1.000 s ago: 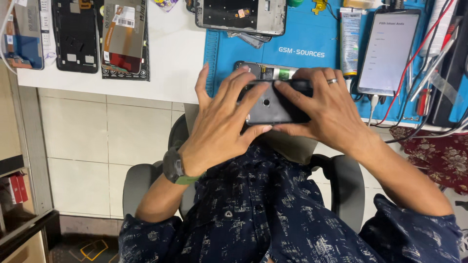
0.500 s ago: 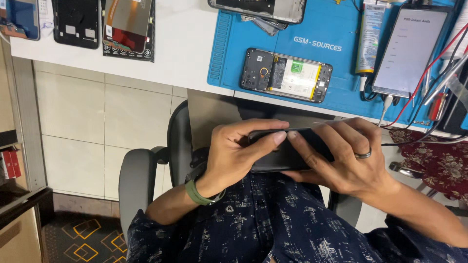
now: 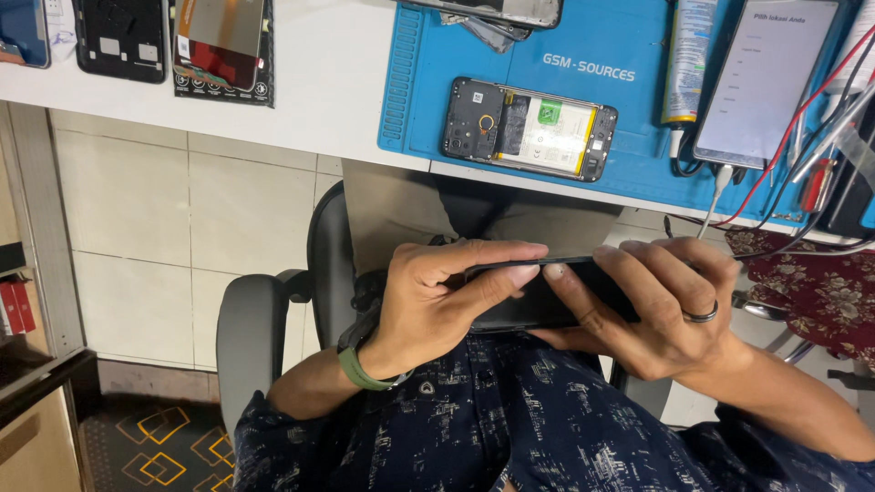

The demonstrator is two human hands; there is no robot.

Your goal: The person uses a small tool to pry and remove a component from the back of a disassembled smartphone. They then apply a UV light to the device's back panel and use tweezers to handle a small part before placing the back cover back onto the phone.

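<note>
At nine o'clock in the view the grey chair arm (image 3: 244, 337) juts out beside us, with the pale tiled wall (image 3: 182, 219) behind it. Up at eleven o'clock, on the white bench (image 3: 319, 64), lie a black phone frame (image 3: 121, 36) and a screen panel (image 3: 221, 46).

Moving toward the centre, our left hand (image 3: 428, 305), with a green watch strap (image 3: 357, 369) at the wrist, grips the black phone (image 3: 538, 305) low over our lap; its thumb and forefinger pinch the near edge and upper rim. The phone sits at about six o'clock from the blue mat (image 3: 538, 91) and well clear of the bench. On that mat, at twelve o'clock, an opened phone (image 3: 529, 126) lies face down with its battery showing.

Our right hand (image 3: 652, 310), wearing a dark ring (image 3: 700, 314), clasps the phone's other end, fingers curled over the top edge and fingertips meeting those of the left hand near the middle of the rim.

We judge we are working along the edge seam of the phone, pressing or prying it with our fingertips. The next move seems to call for even pressure along the rim, with both hands steadying the body so it does not flex or slip.

At two o'clock a lit phone (image 3: 770, 77) rests on the mat beside a tube (image 3: 685, 64), with red cables (image 3: 811, 118) crossing it.
</note>
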